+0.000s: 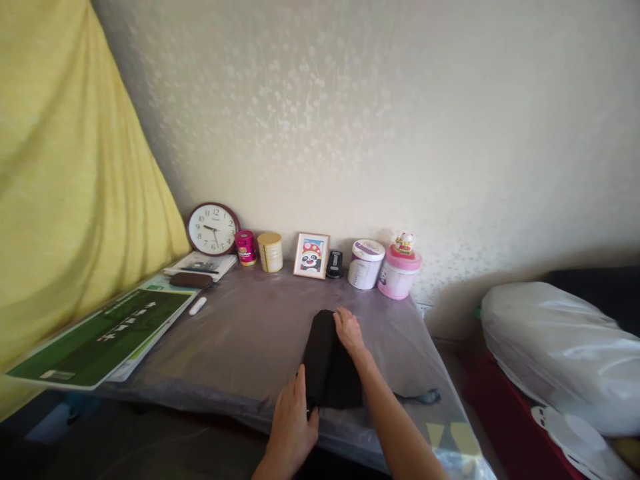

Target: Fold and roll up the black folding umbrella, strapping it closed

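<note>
A black cloth bundle [320, 357], partly rolled up, lies on the table near its front edge. Its left side forms a thick roll, while a flatter black part spreads to the right under my forearm. My left hand [296, 410] grips the near left end, thumb below and fingers along the side. At the far end, my right hand [349, 328] has its fingers bent over the edge of the cloth. A thin dark strap [420, 397] lies on the table to the right; my right arm hides whether it joins the bundle.
The table [240, 340] wears a grey plastic cover. Along the wall stand a clock [214, 229], a pink can [245, 247], a cream canister [271, 253], a panda picture [311, 255] and two tubs [367, 265]. Green sheets [105, 333] lie left; a plastic bag [560, 347] sits right.
</note>
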The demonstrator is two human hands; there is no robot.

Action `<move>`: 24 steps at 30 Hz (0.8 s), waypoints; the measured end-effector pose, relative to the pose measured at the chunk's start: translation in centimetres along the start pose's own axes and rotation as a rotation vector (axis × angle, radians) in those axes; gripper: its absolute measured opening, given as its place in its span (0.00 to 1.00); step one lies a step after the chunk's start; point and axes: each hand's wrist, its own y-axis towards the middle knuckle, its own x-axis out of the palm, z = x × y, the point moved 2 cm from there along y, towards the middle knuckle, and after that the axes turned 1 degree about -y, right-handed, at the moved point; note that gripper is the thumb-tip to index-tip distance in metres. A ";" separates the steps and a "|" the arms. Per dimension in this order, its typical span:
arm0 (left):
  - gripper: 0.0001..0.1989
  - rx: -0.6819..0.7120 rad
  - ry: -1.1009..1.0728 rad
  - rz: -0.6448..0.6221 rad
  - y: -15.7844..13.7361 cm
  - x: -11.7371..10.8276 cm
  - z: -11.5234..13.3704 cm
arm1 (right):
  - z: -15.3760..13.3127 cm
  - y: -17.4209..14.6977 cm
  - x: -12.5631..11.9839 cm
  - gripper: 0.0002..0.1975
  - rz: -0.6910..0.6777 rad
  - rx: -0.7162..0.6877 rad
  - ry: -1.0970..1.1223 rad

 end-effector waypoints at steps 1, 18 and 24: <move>0.35 0.002 0.003 0.004 0.0 0.0 0.0 | 0.8 -0.2 -0.8 0.17 0.017 0.044 0.008; 0.35 0.022 -0.015 0.032 0.1 -0.3 0.0 | 2.2 -7.1 -3.7 0.17 -0.116 0.325 0.246; 0.34 0.017 -0.028 0.046 0.2 -0.3 0.1 | 0.4 -7.5 -3.9 0.17 -0.168 0.334 0.306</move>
